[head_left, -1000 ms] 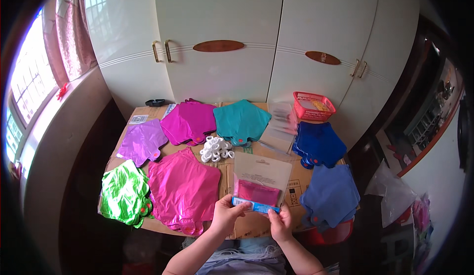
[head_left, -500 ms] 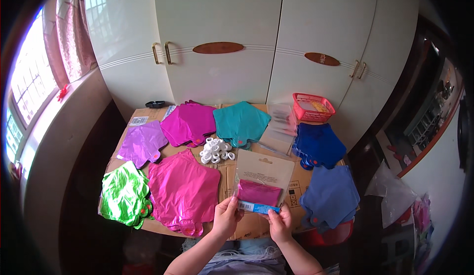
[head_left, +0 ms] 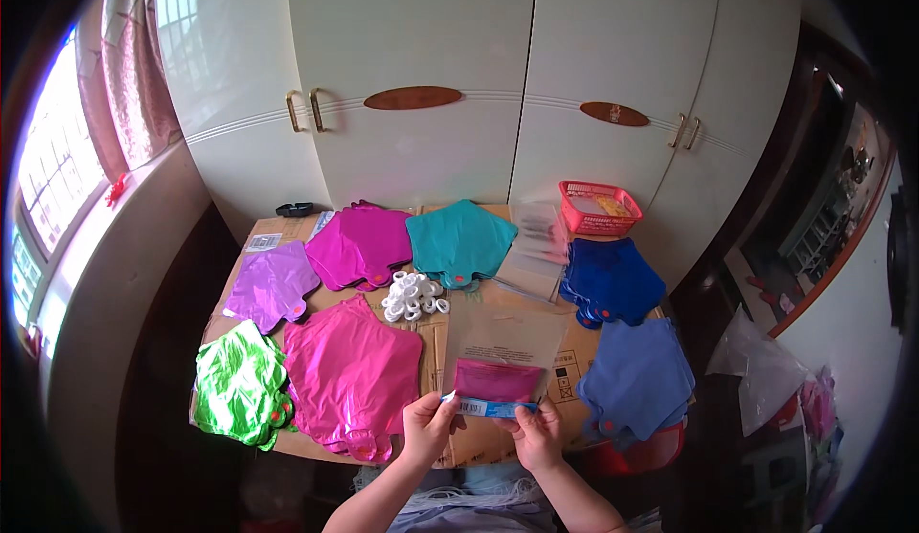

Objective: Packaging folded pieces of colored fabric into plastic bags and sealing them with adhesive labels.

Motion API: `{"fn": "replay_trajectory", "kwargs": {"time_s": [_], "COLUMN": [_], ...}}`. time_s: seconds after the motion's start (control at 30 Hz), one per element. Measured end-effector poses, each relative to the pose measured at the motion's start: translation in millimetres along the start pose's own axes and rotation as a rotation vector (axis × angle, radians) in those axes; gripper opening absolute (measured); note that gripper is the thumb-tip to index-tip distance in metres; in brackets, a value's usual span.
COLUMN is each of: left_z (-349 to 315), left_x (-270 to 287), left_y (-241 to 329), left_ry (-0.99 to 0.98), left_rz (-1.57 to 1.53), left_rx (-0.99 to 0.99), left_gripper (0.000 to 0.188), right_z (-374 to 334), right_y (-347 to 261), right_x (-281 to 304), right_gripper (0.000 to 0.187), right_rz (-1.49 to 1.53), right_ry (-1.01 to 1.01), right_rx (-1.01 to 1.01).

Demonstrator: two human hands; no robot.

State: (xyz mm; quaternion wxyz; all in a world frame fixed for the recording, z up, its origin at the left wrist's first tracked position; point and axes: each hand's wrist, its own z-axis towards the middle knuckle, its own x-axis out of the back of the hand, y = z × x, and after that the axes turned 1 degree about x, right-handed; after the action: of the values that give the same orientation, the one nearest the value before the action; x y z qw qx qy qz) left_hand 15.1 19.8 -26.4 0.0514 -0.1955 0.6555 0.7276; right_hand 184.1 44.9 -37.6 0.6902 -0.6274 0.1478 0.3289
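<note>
My left hand (head_left: pixel 430 426) and my right hand (head_left: pixel 535 430) hold a flat clear plastic packet (head_left: pixel 507 337) by its near corners, over the front middle of the table. Inside the packet lies a folded magenta foil sheet (head_left: pixel 496 380), with a blue strip bearing a barcode along the near edge. Each hand pinches a corner between thumb and fingers. A small white bit shows at my left thumb. Just beyond the packet sits a heap of white rings (head_left: pixel 414 296). Left of my hands lies a stack of hot pink foil balloons (head_left: pixel 352 370).
Flat foil balloon stacks ring the cardboard-topped table: green (head_left: pixel 239 380), lilac (head_left: pixel 271 282), purple (head_left: pixel 359 243), teal (head_left: pixel 461 243), dark blue (head_left: pixel 615 279) and slate blue (head_left: pixel 636 377). Clear packets (head_left: pixel 531 255) and a red basket (head_left: pixel 600 222) stand at the back right, before white cabinets (head_left: pixel 412 16).
The packet has tilted flatter and moved slightly left, still in both hands. The whole view has shifted a little.
</note>
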Motion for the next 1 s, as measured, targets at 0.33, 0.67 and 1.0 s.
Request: {"fn": "replay_trajectory", "kwargs": {"time_s": [0.33,0.67,1.0], "left_z": [-1.6,-1.1,0.6], "left_x": [-7.4,3.5,-5.3], "left_y": [-9.9,-25.3,-29.8], "left_ry": [-0.037,-0.031,0.114], "left_rz": [-0.015,-0.191,-0.359], "left_rx": [-0.104,0.012,0.132], "left_gripper": [0.010,0.010,0.010], "right_z": [3.7,9.5,10.0], "right_y": [7.0,4.3,15.8], "right_x": [6.0,15.7,13.6], "right_gripper": [0.016,0.015,0.040], "right_rz": [-0.214,-0.524,-0.488], "right_ry": [0.108,0.012,-0.032], "right_rx": [0.097,0.172,0.227]}}
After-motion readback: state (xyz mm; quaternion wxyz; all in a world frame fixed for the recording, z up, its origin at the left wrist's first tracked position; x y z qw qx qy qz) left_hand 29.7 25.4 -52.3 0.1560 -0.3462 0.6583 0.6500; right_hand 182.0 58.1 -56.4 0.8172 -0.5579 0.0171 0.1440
